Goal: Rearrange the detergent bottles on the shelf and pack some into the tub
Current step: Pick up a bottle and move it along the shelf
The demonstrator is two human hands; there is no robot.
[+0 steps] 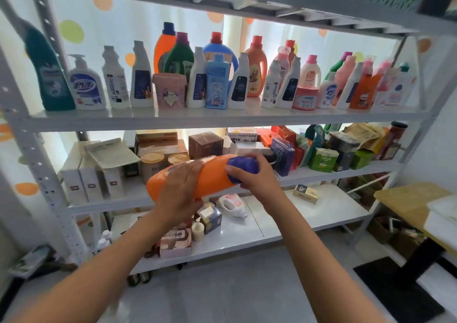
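Observation:
An orange detergent bottle (212,174) with a purple cap (243,168) lies sideways in the air in front of the middle shelf. My left hand (180,189) grips its body from the near side. My right hand (252,177) holds the cap end, fingers curled round it. Several more detergent bottles (215,83) stand in rows on the upper shelf (222,118), among them a teal one (50,73) at the far left and a pink tub (169,90) near the middle. No packing tub is in view that I can tell.
The middle shelf (333,174) holds boxes, tins and packets. On the low shelf (284,221) lie a white-pink bottle (232,205), small boxes and a pump bottle. A wooden table (415,206) stands at the right, with a black mat below it.

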